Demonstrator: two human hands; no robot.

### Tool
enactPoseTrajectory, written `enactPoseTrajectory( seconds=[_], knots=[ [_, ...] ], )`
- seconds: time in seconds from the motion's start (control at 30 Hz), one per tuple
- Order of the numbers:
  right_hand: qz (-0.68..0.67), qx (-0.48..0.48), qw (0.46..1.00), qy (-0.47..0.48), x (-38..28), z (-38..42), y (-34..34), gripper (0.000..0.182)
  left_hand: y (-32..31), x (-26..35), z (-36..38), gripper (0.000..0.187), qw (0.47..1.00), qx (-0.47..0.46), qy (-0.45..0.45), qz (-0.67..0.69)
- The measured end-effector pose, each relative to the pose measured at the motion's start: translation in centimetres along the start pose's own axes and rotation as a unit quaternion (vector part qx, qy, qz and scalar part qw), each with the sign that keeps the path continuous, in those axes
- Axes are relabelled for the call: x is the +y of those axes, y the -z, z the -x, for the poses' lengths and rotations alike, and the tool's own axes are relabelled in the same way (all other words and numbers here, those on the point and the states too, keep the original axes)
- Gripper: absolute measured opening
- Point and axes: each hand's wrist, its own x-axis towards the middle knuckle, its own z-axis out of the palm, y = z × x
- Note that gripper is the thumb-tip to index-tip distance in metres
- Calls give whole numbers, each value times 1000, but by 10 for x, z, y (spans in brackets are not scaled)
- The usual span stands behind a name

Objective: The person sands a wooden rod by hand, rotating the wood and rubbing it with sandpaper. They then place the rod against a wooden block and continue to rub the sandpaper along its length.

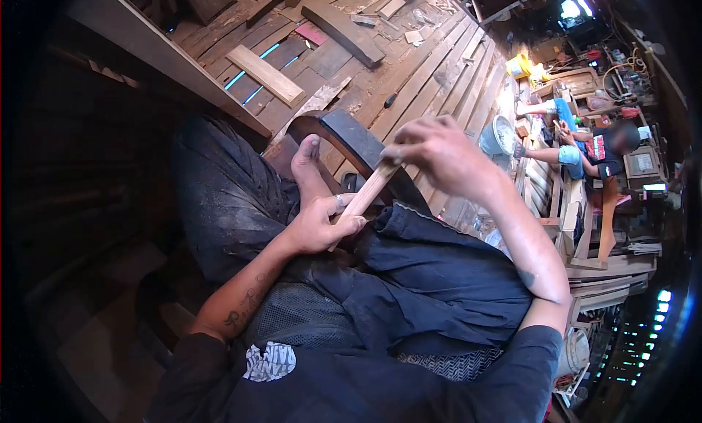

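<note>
A pale, narrow wooden stick (368, 192) slants up and away over my lap. My left hand (322, 224), with a ring on one finger, is wrapped round its lower end. At the upper end my right hand (437, 154) has its thumb and fingers closed on the wood. Whether a small piece of something lies under those fingertips, I cannot make out. Just beyond the stick is a dark, thick curved wooden piece (356, 140), partly hidden by my right hand and the stick. My bare foot (307, 156) rests beside it.
Loose boards, such as a light plank (265, 75) and a dark beam (342, 34), lie on the gapped plank floor (439, 76). To the right, another person (596, 149) sits near a bucket (499, 136) among stacked wood. A large board edge (168, 57) rises at left.
</note>
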Motion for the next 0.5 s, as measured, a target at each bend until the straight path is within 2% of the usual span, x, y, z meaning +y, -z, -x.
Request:
enactPoseTrajectory(
  seconds=[0.13, 0.17, 0.2, 0.27, 0.33, 0.37, 0.47, 0.5],
  knots=[
    [11, 48, 998, -41, 5, 3, -2, 36, 0, -3, -2, 51, 1000, 5, -10, -4],
    [14, 16, 1000, -8, -2, 5, -3, 35, -2, -4, -2, 51, 1000, 8, -10, -4],
    [-45, 8, 999, 25, -10, 3, -2, 34, -4, -3, -2, 51, 1000, 10, -8, -5],
    [-45, 2, 998, 49, -14, -3, -2, 33, -2, 2, -1, 51, 1000, 5, 4, -8],
    [-16, -29, 999, -26, 2, -6, 7, 33, 1, 7, 0, 51, 1000, -4, 19, -8],
    [-4, 34, 999, -26, 14, -2, 5, 33, 1, 5, 0, 52, 1000, -2, 13, -9],
    [32, 16, 999, -27, 1, 2, 5, 36, -1, -2, -2, 53, 1000, 5, -4, -13],
    [2, 23, 1000, 21, -3, 4, -4, 39, -3, -2, -2, 53, 1000, 9, -9, -15]
  ],
)
